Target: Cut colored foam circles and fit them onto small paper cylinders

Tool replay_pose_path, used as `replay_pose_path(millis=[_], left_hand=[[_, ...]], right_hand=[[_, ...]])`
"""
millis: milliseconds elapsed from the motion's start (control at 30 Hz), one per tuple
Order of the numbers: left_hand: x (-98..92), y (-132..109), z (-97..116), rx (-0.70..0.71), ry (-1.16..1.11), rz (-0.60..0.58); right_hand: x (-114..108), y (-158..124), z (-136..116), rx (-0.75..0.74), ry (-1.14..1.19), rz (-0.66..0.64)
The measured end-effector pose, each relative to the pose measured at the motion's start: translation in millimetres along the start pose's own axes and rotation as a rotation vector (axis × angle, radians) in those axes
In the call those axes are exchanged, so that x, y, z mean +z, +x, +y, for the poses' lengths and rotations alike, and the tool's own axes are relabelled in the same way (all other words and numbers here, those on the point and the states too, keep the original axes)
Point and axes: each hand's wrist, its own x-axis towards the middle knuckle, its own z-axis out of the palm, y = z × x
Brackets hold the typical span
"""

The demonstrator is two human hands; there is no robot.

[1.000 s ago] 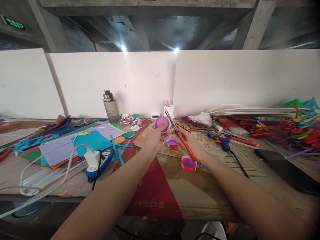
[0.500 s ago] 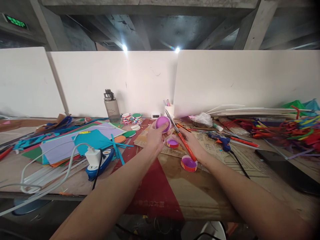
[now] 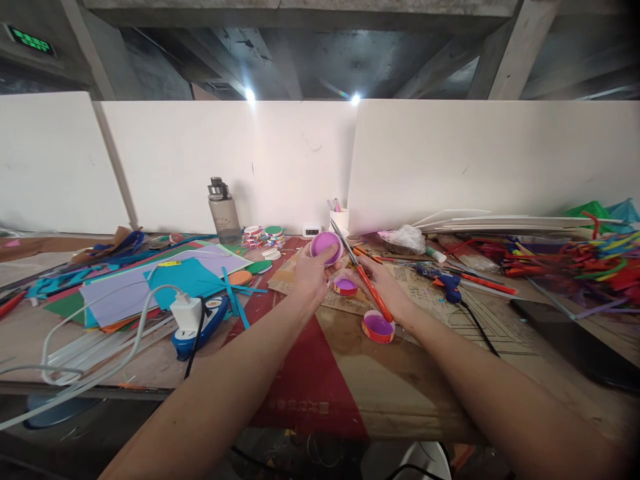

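My left hand (image 3: 313,277) is closed on a small round cup-like piece (image 3: 323,245) with a purple inside and a pale rim, its thumb pressed inside. My right hand (image 3: 383,283) is closed around a red-handled tool with a long slim metal end (image 3: 371,290). The tool slants up to the left, its metal end beside the right rim of the purple piece; I cannot tell whether they touch. Below the hands, two similar shallow round pieces with purple insides rest on the table: one (image 3: 345,286) between the hands, another (image 3: 379,328) under the tool's handle.
Coloured paper sheets (image 3: 117,297), a blue power strip (image 3: 210,327) and a grey bottle (image 3: 225,213) lie or stand left. Stacked round discs (image 3: 274,235) are at the back. Right are a blue glue gun (image 3: 449,287), a black flat object (image 3: 570,343) and bundled coloured strips (image 3: 600,260).
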Motion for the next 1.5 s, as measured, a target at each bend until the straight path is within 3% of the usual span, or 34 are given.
replay_pose_path(millis=[367, 700, 1500], left_hand=[[0.0, 0, 3, -0.004, 0.009, -0.022], [-4.3, 7, 8, 0.049, 0.128, -0.082], [-3.1, 7, 14, 0.044, 0.154, -0.092]], right_hand=[[-4, 0, -5, 0.021, -0.052, -0.01], [-9, 1, 2, 0.1, 0.085, -0.075], [-11, 2, 1, 0.081, 0.063, -0.071]])
